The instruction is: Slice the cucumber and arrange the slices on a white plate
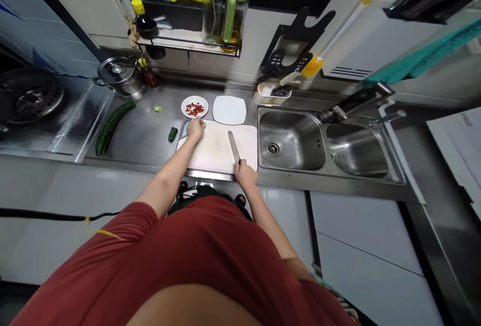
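Observation:
My right hand [246,175] grips the black handle of a kitchen knife [233,145], whose blade rests over a white cutting board [221,150]. At the board's far edge, my left hand [195,129] pinches a small green cucumber piece [203,125]. Just beyond it sits a round white plate [194,114] of chopped red chili, beside a bare square white plate [229,109]. To the left on the steel counter lie a long cucumber [110,128], a short cucumber chunk [172,134] and a thin cucumber slice [158,108].
A double steel sink [289,140] with a faucet lies right of the board. A steel pot [120,76] and gas burner [28,95] stand at the left. A shelf [188,40] holds bottles, and a black rack [293,45] hangs on the wall.

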`<state>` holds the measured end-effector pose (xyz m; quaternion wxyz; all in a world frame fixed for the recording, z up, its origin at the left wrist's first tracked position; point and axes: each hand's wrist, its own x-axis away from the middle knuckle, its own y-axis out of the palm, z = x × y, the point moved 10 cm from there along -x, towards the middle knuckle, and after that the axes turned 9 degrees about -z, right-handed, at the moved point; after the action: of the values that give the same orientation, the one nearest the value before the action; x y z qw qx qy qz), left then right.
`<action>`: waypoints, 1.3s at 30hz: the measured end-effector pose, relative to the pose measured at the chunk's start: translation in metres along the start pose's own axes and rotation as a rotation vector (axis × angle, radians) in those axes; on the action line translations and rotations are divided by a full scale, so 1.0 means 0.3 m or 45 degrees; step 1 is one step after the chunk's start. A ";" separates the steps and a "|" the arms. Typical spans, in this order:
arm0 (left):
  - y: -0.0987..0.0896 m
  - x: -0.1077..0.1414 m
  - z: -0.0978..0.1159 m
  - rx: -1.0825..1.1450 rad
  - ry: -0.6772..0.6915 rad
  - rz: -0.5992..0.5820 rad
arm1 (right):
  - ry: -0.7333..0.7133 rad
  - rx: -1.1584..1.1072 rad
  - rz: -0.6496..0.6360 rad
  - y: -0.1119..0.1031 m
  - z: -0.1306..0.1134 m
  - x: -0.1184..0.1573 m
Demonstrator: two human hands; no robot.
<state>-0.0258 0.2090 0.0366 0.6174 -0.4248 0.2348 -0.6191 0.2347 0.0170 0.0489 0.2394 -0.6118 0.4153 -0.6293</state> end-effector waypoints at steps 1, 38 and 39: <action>0.009 0.005 -0.005 0.061 -0.010 -0.019 | 0.002 -0.002 0.002 0.000 0.000 -0.001; 0.161 0.158 0.058 -0.001 0.168 -0.183 | -0.157 0.062 0.025 -0.007 -0.019 0.054; 0.160 0.154 0.054 0.001 0.148 -0.180 | -0.177 0.070 0.025 -0.002 -0.027 0.063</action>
<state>0.0203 0.1620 0.0170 0.5576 -0.4035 0.2393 -0.6849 0.2245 0.0038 0.0609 0.2906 -0.6432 0.3861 -0.5939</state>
